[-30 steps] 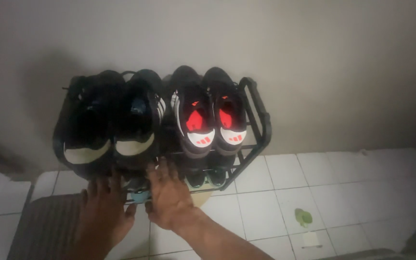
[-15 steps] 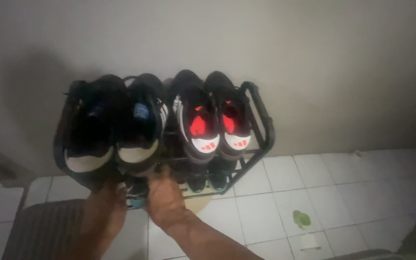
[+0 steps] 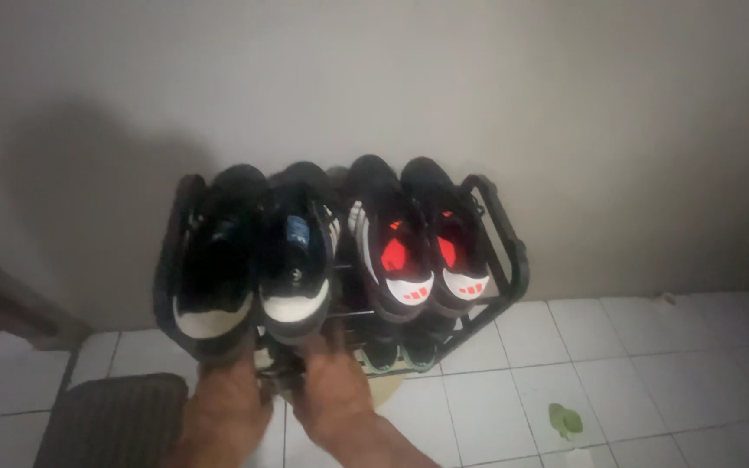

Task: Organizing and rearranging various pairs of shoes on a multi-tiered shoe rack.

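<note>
Hands under shoe rack (image 3: 500, 230): left hand (image 3: 223, 407) and right hand (image 3: 333, 390) reach flat beneath black sneakers (image 3: 253, 260); grip unclear in dim light. Lower-shelf pair probably just past fingertips; pull level.

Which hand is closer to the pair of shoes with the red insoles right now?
The right hand: it sits below and just left of the red-insole shoes. The left hand is farther left, under the black shoes.
</note>
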